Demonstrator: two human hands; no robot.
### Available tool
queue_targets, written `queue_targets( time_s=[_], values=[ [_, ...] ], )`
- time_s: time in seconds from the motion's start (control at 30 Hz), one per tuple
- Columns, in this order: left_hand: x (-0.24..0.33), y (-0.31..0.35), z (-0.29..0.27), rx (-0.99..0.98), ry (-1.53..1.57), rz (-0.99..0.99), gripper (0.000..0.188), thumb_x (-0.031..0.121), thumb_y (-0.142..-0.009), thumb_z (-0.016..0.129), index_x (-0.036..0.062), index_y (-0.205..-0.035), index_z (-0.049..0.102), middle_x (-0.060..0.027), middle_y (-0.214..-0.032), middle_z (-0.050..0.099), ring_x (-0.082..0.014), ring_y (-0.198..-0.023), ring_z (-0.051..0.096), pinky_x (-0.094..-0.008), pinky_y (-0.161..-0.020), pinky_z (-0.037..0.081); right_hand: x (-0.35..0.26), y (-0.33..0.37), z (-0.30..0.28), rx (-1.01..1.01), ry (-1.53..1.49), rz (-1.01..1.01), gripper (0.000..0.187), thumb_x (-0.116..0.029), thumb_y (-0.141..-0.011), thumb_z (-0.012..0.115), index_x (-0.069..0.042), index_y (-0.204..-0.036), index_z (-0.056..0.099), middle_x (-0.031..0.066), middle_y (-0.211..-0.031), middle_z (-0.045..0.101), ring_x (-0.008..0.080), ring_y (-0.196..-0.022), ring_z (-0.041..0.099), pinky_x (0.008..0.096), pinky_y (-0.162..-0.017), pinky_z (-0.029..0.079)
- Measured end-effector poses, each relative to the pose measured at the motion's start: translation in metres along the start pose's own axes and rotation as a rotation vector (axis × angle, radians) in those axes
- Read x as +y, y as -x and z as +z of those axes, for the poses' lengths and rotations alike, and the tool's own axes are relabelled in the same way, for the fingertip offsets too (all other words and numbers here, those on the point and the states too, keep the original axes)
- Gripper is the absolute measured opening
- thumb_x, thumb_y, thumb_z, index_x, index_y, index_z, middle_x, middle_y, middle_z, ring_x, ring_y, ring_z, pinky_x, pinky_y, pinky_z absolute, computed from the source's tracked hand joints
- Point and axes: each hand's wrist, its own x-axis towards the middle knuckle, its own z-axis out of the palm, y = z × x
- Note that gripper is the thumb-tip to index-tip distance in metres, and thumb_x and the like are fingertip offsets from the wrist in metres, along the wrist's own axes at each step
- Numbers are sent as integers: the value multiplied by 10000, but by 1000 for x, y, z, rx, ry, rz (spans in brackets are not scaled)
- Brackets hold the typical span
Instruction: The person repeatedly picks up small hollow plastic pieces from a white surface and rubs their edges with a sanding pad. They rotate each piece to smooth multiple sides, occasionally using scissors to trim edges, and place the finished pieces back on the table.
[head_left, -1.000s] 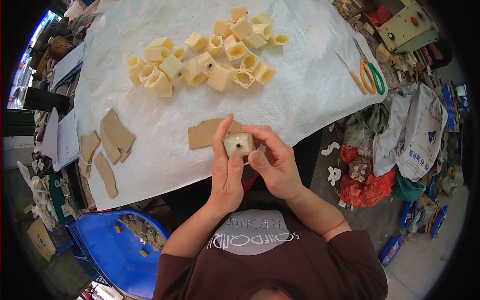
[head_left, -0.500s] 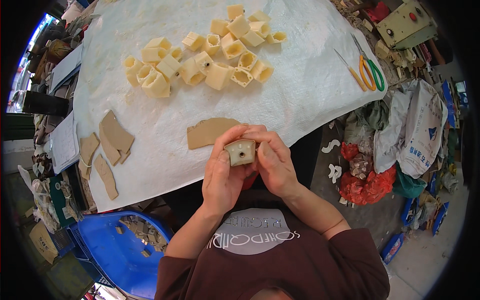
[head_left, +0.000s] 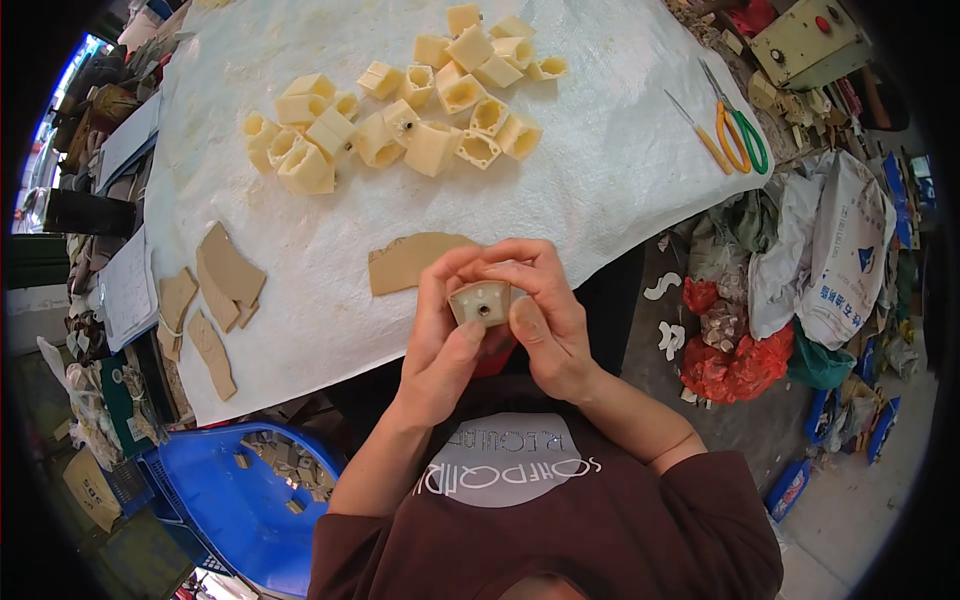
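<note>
Near the table's front edge, I hold a small pale block point(head_left: 479, 303) between both hands. Its upturned face is roughly four-sided, with a dark round hole in the middle and a tan rim along the top. My left hand point(head_left: 436, 345) is closed round its left side, thumb at the lower edge of that face. My right hand point(head_left: 556, 335) closes on the other side, thumb beside the block's right edge. The hands hide the block's sides and back. Just beyond them lies a flat tan sheet point(head_left: 412, 263) with a curved, uneven edge.
Several cream hollow blocks point(head_left: 432, 148) cluster on the white table covering point(head_left: 600, 180). Tan offcuts point(head_left: 230, 275) lie at left. An awl point(head_left: 703, 135) and orange-and-green-handled scissors point(head_left: 740, 140) rest at right. A blue basin point(head_left: 230, 520) with small pieces stands lower left; bags point(head_left: 740, 365) are right.
My left thumb has shifted down and inward to the block's lower edge. My right thumb has moved slightly. The block stays between my hands in nearly the same place.
</note>
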Motion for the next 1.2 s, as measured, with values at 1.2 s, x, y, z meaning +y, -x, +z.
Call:
queue_targets(
  time_s=[1.2],
  values=[
    [3, 3, -10, -193, -311, -95, 389, 254, -873, 471, 1, -1157, 393, -29, -928, 448, -94, -842, 459, -205, -683, 385, -10, -1, -13, -253, -427, 488, 282, -195, -938, 399, -16, -1092, 555, 98, -1198, 450, 139, -979, 518, 277, -817, 436]
  ],
)
